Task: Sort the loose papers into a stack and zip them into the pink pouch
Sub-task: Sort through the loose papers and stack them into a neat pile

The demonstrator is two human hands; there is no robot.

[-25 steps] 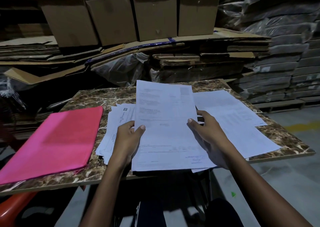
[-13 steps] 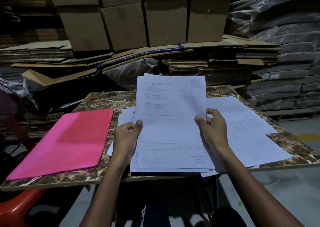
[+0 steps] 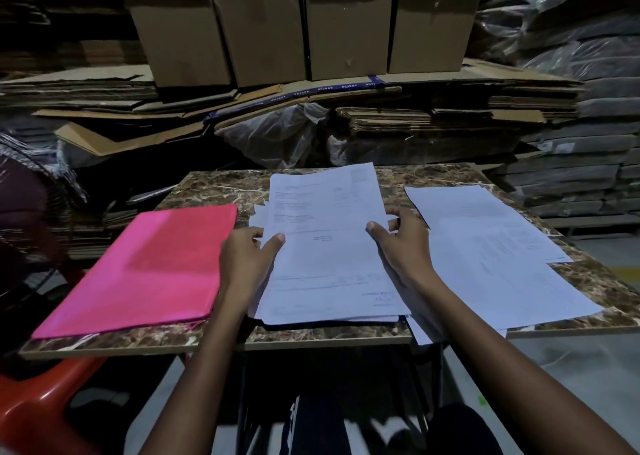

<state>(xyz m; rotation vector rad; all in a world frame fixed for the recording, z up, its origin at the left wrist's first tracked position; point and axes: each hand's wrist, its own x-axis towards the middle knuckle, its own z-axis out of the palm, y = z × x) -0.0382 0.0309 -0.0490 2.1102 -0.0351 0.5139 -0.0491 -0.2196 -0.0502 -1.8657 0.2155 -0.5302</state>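
At the bottom of the frame two bare forearms rise from the lower corners toward the middle, with dark clothing in shadow between them and an orange plastic seat in the lower left corner. Above these runs the near edge of the brown marbled table.

At the centre of the frame the left hand pinches the left edge of a stack of papers, thumb on top and fingers curled under. The right hand pinches the stack's right edge the same way, thumb lying on the top sheet and the other fingers bent behind it. The stack's bottom edge rests near the table's front edge; whether its far end is lifted cannot be told. A few sheet corners fan out unevenly at its upper left.

Left of the left hand, the pink pouch lies flat on the table, near the stack but apart from it, its lower corner close to the table's front edge. Whether its zip is open cannot be told.

To the right of the right hand, loose sheets lie overlapped on the table, reaching the right front edge.

Beyond the table, piles of flattened cardboard cross the middle of the frame, with closed cardboard boxes standing on them at the top. Plastic-wrapped bundles are stacked along the right side.
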